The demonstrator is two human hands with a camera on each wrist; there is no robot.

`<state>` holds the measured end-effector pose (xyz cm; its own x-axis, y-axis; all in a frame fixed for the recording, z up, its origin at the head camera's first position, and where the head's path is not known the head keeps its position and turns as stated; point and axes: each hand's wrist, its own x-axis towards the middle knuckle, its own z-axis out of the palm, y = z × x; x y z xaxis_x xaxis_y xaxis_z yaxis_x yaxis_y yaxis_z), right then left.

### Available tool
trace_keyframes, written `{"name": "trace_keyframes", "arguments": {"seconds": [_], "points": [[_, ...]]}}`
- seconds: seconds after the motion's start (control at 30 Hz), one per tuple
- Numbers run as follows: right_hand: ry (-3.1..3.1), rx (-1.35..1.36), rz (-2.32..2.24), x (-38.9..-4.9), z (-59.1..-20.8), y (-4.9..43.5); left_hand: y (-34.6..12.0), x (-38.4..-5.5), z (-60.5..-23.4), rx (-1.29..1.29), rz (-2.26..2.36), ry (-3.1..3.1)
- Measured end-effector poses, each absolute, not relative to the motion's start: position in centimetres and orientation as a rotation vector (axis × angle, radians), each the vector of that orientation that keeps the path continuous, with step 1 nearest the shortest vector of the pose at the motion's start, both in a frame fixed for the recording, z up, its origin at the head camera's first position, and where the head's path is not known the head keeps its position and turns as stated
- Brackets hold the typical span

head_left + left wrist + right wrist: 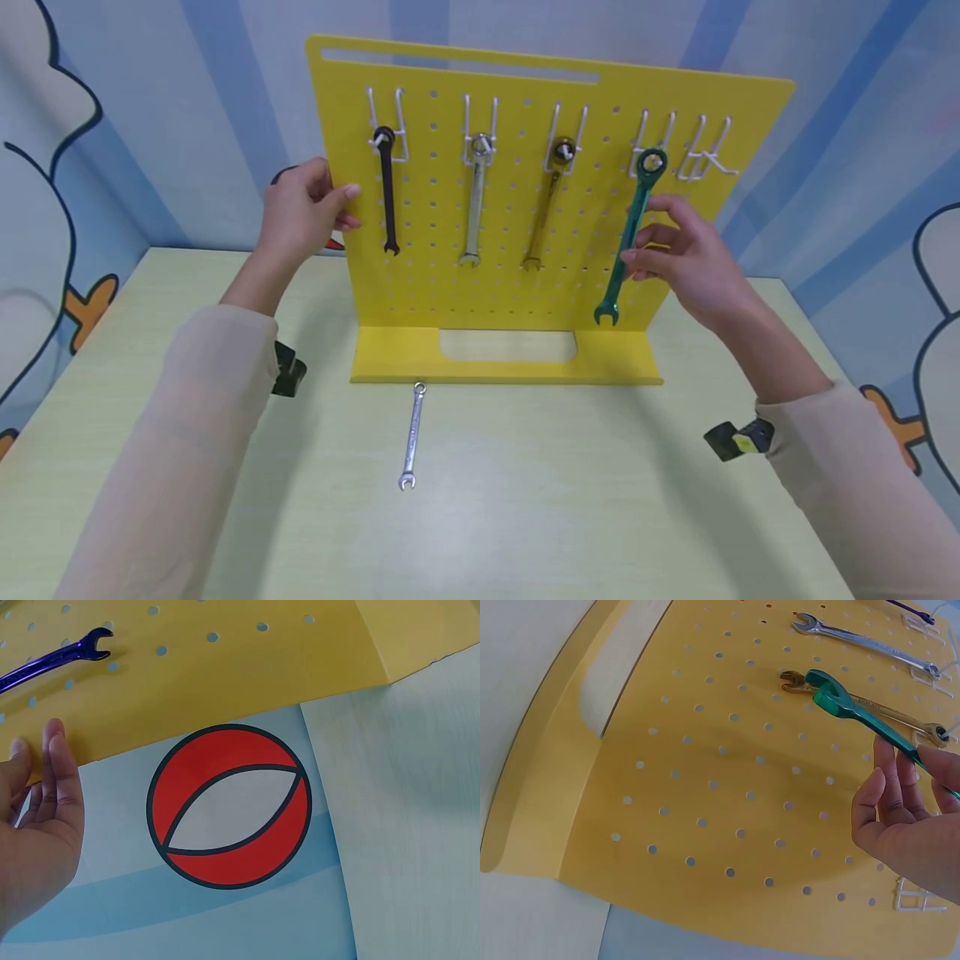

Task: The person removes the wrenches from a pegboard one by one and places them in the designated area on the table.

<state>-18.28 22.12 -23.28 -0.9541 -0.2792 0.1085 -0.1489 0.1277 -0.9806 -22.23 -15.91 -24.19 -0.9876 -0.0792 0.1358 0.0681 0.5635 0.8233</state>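
Note:
A yellow pegboard (495, 292) stands on the table. My left hand (300, 204) holds its left edge between thumb and fingers; in the left wrist view that hand (45, 817) shows at the board's edge. My right hand (686, 258) pinches a green combination wrench (628, 233) by its shaft, in front of the board's right part. The wrench's ring end overlaps a white hook (643, 137), and its open end points down. In the right wrist view, the green wrench (881, 727) tilts out from the board, thumb and fingers (885, 776) around the shaft.
On hooks to the left hang a dark wrench (387, 192), a silver wrench (476, 204) and a gold wrench (546, 208). Another white hook (705, 154) sits at the far right. A smaller silver wrench (412, 437) lies on the table (525, 483) before the base.

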Motion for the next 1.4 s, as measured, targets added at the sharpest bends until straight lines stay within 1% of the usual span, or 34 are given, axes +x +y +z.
{"name": "trace_keyframes", "arguments": {"seconds": [0.37, 0.67, 1.0, 1.4], "points": [[2.265, -0.499, -1.979, -17.7, -22.8, 22.1, -15.9, -22.3, -24.3, 0.011, -1.394, -2.638], [2.386, -0.473, -1.867, -17.3, -22.5, 21.9, -15.9, -22.2, -24.3, 0.007, -1.386, -2.641], [2.480, -0.480, -1.751, -17.2, -23.0, 21.5, -15.9, -22.1, -24.3, 0.003, -1.391, -2.636], [2.460, -0.469, -1.736, -17.3, -23.9, 21.3, -15.8, -22.1, -24.3, -0.005, -1.383, -2.636]]}}
